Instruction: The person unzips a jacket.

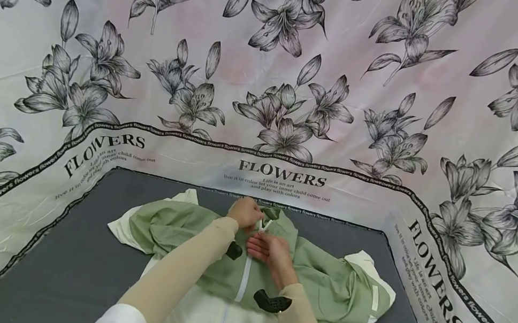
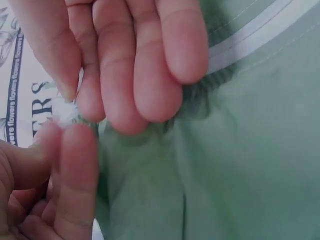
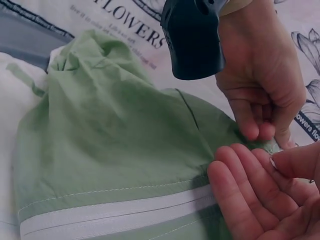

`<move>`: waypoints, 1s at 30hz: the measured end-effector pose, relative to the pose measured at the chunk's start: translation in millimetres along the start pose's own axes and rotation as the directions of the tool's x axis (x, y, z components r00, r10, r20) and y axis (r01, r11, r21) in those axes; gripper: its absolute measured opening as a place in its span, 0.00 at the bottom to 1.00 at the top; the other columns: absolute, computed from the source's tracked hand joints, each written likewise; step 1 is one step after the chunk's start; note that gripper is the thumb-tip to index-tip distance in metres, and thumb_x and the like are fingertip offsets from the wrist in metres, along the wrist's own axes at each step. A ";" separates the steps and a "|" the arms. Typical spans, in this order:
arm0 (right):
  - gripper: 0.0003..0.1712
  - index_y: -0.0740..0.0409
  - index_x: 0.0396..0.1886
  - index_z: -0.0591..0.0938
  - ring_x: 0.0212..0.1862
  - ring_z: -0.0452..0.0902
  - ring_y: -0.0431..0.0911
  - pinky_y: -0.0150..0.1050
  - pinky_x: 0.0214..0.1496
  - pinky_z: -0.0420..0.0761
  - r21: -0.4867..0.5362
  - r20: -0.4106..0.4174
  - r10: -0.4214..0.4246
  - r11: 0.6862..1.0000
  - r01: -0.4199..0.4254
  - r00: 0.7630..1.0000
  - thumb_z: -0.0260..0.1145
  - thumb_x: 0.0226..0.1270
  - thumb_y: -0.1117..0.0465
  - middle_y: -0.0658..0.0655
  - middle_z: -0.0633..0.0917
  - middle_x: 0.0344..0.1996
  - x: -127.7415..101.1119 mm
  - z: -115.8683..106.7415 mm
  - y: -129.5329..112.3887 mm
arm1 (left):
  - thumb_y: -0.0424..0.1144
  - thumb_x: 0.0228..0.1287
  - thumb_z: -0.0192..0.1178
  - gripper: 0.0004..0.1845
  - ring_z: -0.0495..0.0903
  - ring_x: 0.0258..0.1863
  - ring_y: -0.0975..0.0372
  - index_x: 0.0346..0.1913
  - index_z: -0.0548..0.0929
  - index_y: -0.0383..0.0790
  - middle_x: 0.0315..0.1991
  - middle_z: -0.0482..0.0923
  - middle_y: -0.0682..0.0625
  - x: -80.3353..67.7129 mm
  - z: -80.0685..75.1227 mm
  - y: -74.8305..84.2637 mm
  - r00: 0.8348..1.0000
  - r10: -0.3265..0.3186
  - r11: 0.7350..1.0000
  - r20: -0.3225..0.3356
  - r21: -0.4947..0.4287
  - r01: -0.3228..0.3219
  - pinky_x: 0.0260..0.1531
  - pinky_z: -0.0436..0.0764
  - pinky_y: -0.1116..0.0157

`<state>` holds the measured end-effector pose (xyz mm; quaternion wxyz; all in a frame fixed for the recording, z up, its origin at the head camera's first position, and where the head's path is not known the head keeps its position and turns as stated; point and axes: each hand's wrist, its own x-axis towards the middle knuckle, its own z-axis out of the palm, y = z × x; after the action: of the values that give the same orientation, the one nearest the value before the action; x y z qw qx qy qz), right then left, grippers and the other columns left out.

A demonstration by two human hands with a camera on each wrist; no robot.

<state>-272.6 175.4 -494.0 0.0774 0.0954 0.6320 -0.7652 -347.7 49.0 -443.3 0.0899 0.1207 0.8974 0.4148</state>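
Jacket point(image 1: 224, 278) in pale green lies spread across the dark grey counter point(image 1: 59, 245), its sleeves reaching out to either side and a white zipper point(image 1: 243, 281) running down its front. Both hands meet at the upper end of that zipper, by the collar point(image 1: 276, 215). The left arm comes in from the lower left, long and nearly straight, and the left hand point(image 1: 245, 213) bends inward at the wrist; its thumb and forefinger pinch the jacket's edge beside the zipper top, the other fingers folded in. The right arm rises from the lower right, and the right hand point(image 1: 273, 252) is turned so that its palm side shows in the right wrist view. Its four fingers lie side by side, only slightly curved and pointing left, with the thumb brought across to pinch at the top of the zipper; the exact bit under the thumb is too small to tell. The hands are just beside each other, the left one farther from the body. Beige sleeves point(image 1: 189, 255) cover both forearms, and a black wrist camera point(image 1: 272, 302) sits at the right wrist. White cloth point(image 1: 191, 315) shows below the jacket's hem, and a curtain point(image 1: 286, 138) printed with lilies hangs behind the counter
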 end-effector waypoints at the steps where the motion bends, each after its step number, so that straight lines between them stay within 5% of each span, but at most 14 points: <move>1: 0.19 0.75 0.52 0.82 0.34 0.90 0.43 0.39 0.43 0.91 0.006 -0.001 0.002 1.000 -0.002 1.000 0.57 0.74 0.63 0.57 0.91 0.33 -0.4 0.2 -0.5 | 0.35 0.71 0.63 0.11 0.76 0.08 0.65 0.33 0.90 0.32 0.10 0.76 0.50 -0.5 -0.9 1.0 1.000 -0.004 1.000 0.007 -0.004 0.004 0.17 0.82 0.68; 6: 0.18 0.76 0.51 0.81 0.33 0.90 0.43 0.39 0.41 0.91 0.030 0.001 0.012 0.999 -0.013 1.000 0.58 0.73 0.64 0.57 0.91 0.32 -3.1 0.1 -0.9 | 0.35 0.71 0.63 0.10 0.81 0.11 0.64 0.41 0.90 0.30 0.19 0.86 0.43 -1.4 -4.7 5.0 0.999 -0.039 0.998 0.024 -0.045 0.040 0.21 0.86 0.66; 14: 0.19 0.75 0.53 0.81 0.35 0.90 0.44 0.39 0.43 0.91 0.039 0.006 0.039 0.998 -0.039 0.999 0.60 0.74 0.62 0.57 0.91 0.34 -12.4 2.1 0.2 | 0.34 0.73 0.61 0.11 0.81 0.13 0.64 0.47 0.88 0.29 0.20 0.86 0.43 2.8 -8.8 5.8 0.996 -0.085 0.989 0.014 -0.122 0.086 0.19 0.86 0.66; 30: 0.20 0.77 0.54 0.79 0.34 0.90 0.43 0.38 0.42 0.91 0.073 0.033 0.033 0.997 -0.035 0.999 0.58 0.75 0.62 0.55 0.91 0.32 -24.4 3.9 5.4 | 0.35 0.74 0.59 0.11 0.81 0.15 0.64 0.44 0.88 0.30 0.24 0.87 0.43 3.6 -9.1 8.4 0.994 -0.091 0.984 -0.068 -0.157 0.079 0.20 0.86 0.68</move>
<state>-247.9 170.4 -492.4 0.0967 0.0970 0.6002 -0.7880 -352.3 48.8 -431.2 0.0831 0.0594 0.8697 0.4829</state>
